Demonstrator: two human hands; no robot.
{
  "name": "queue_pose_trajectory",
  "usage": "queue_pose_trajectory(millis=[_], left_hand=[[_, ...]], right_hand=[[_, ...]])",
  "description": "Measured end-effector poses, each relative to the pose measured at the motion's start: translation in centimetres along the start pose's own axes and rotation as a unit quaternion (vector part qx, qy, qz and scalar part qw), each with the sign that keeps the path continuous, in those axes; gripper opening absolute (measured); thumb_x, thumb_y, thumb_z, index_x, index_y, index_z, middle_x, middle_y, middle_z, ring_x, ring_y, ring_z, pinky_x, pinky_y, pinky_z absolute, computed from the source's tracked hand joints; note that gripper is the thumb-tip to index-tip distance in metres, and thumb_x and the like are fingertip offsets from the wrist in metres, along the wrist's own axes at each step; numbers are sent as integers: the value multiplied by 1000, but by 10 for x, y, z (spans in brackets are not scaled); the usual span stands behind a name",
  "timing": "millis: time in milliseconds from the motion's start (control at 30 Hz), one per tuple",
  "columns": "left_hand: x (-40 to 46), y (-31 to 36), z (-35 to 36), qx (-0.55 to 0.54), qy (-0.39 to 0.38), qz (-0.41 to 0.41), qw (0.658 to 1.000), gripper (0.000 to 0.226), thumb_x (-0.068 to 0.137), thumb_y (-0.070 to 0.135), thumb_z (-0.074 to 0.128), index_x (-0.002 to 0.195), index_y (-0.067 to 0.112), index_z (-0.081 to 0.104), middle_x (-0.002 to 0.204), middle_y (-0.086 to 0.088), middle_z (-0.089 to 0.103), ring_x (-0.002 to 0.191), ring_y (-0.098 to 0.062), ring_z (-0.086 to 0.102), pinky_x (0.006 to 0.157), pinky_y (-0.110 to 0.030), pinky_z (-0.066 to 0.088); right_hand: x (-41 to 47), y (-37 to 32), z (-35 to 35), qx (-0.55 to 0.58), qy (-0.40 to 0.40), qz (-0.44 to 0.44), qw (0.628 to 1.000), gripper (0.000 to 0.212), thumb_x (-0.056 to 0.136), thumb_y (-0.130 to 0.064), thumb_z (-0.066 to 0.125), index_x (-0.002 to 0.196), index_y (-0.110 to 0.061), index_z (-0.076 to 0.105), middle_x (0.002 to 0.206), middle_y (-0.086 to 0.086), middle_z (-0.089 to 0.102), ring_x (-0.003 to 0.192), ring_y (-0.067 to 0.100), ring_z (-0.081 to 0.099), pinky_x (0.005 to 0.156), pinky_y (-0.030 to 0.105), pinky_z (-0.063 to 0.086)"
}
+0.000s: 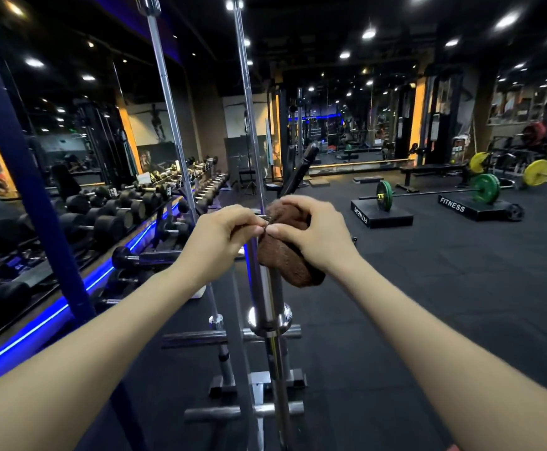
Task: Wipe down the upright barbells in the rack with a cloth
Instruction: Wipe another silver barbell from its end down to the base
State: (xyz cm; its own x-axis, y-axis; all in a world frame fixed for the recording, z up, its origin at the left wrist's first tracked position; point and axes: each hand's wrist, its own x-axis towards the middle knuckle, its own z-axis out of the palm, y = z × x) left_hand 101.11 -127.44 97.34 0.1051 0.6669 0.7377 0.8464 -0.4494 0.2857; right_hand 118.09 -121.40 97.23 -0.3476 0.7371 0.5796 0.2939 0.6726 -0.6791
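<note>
While both hands wrap the brown cloth [285, 252] around the near barbell [267, 307], centre frame: right hand [314, 232] grips cloth; left hand [220, 239] pinches its edge. Next, likely: slide along shaft; second barbell [171, 102] at 11 o'clock.

The brown fuzzy cloth [290, 255] looks soft and rough, like a towel. The tall silver metal bar [249, 102] it wraps is smooth and very shiny, with bright lights gleaming on it. A second silver metal bar [168, 83] beside it shines the same way. The grey metal rack [259, 385] below looks duller, more matt. The black floor [428, 304] looks like matt rubber, though it is hard to be sure. The black round dumbbells [109, 226] look matt too, with shiny metal handles.
</note>
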Motion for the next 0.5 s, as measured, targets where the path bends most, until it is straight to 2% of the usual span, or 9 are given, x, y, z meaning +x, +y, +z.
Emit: queue_pose_trajectory(millis=[100,167,233,400,500], left_hand=[[1,-6,2,7,10,-1,1000,12,87,13,64,92,6,71,88,0,68,81,-5,57,74,-11,42],[2,-5,4,-5,12,-7,1000,9,88,9,64,92,5,71,90,-1,68,80,-5,59,75,-13,43],[2,-3,6,-9,13,-4,1000,10,88,9,63,92,3,70,92,-1,68,82,-4,59,76,-9,42],[-2,-4,6,-16,13,-2,1000,14,88,14,62,92,3,70,94,-4,69,89,-10,60,80,-19,44],[-4,-7,7,-22,15,-5,1000,21,85,21,58,94,5,70,92,-2,68,88,-8,59,80,-16,44]], right_hand=[[-20,36,23,15,-49,59,997,42,72,-25,82,111,-23,69,110,-2,70,104,14,61,97,31,46],[-37,56,32,9,-84,113,990,46,71,-25,83,115,-22,68,113,-2,69,108,14,61,100,32,44],[-40,63,32,4,-92,127,988,51,69,-25,84,117,-23,68,117,-1,68,112,15,59,102,31,43],[-9,28,8,8,-43,43,998,53,64,-27,86,114,-24,68,113,-2,68,106,13,61,98,30,45],[1,19,4,26,-35,15,999,52,67,-24,85,116,-22,67,112,-2,68,105,13,61,98,31,45]])
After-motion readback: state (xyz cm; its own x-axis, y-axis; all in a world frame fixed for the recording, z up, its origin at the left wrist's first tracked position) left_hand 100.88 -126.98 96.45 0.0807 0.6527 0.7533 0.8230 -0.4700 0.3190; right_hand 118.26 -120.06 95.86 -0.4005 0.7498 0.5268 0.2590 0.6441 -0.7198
